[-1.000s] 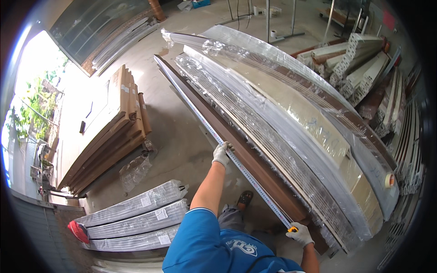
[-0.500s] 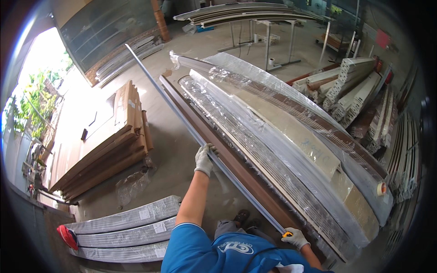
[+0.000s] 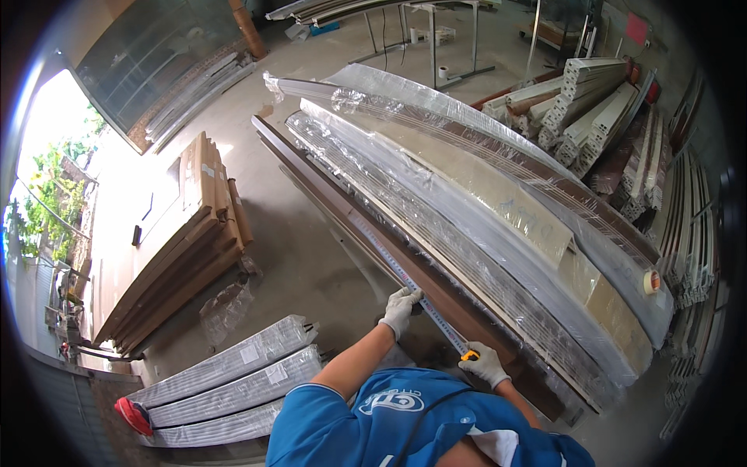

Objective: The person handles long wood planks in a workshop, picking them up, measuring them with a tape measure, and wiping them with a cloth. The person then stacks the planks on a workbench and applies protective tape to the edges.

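My right hand (image 3: 489, 366), in a white glove, grips a small yellow-and-black tape measure (image 3: 470, 355) low and right of centre. From it the pale tape blade (image 3: 444, 326) runs up and to the left, over the long brown profiles (image 3: 331, 191). My left hand (image 3: 399, 310), gloved too, is closed at the blade partway along, its fingertips at the blade's edge. The blade's far end lies against the brown profiles, and I cannot make out its tip exactly. Plastic-wrapped long panels (image 3: 459, 206) lie just right of the profiles.
Stacked brown cardboard-like sheets (image 3: 175, 233) stand at left. Wrapped grey bundles (image 3: 233, 385), a red object (image 3: 134, 416) at their end, lie lower left. A tape roll (image 3: 651, 282) rests on the wrapped panels at right. White profiles (image 3: 580, 109) are piled behind, near a metal stand (image 3: 433, 47).
The extended tape blade has become much shorter. My left hand has moved down and right, closer to my right hand, which has shifted slightly up and left. The view has shifted somewhat.
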The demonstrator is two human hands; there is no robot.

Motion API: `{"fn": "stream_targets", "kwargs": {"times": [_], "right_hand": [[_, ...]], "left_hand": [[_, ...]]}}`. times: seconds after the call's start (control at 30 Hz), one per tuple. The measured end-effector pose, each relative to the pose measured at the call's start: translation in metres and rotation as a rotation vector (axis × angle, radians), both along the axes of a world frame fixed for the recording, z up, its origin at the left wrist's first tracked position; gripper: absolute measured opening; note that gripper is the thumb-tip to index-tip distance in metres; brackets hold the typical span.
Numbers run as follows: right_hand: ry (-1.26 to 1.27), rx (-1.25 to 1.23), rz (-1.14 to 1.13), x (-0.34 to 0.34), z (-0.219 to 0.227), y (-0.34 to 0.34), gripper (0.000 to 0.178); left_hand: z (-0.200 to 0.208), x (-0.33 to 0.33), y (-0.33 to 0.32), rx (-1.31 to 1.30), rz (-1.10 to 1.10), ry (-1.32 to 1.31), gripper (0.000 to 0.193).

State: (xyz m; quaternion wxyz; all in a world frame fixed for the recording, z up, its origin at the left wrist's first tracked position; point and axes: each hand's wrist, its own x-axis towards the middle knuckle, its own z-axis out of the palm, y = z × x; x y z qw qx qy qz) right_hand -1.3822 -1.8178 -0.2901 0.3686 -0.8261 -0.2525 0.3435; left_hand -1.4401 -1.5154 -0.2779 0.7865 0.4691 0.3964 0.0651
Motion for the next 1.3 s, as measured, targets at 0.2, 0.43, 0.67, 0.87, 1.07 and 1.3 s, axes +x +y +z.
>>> {"fn": "stream_targets", "kwargs": {"times": [0.2, 0.43, 0.67, 0.87, 1.07, 1.3], "right_hand": [[-0.032, 0.014, -0.045, 0.008, 0.003, 0.038, 0.076], [-0.104, -0.007, -0.031, 0.021, 0.013, 0.157, 0.081], [0.057, -0.107, -0.018, 0.040, 0.001, 0.295, 0.058], [0.414, -0.106, -0.198, 0.053, 0.005, 0.372, 0.053], [0.438, -0.168, -0.152, 0.080, -0.016, 0.429, 0.066], [0.163, -0.196, -0.088, 0.094, -0.031, 0.522, 0.088]], "left_hand": [[-0.009, -0.022, 0.043, -0.016, -0.343, 0.048, 0.030], [-0.037, -0.120, 0.162, -0.190, -0.084, 0.093, 0.035], [-0.038, -0.230, 0.303, 0.010, 0.248, 0.250, 0.033], [-0.053, -0.251, 0.378, -0.010, 0.393, 0.141, 0.029], [-0.059, -0.193, 0.412, -0.072, 0.314, 0.142, 0.032], [-0.031, -0.082, 0.468, 0.029, -0.317, 0.214, 0.046]]}}
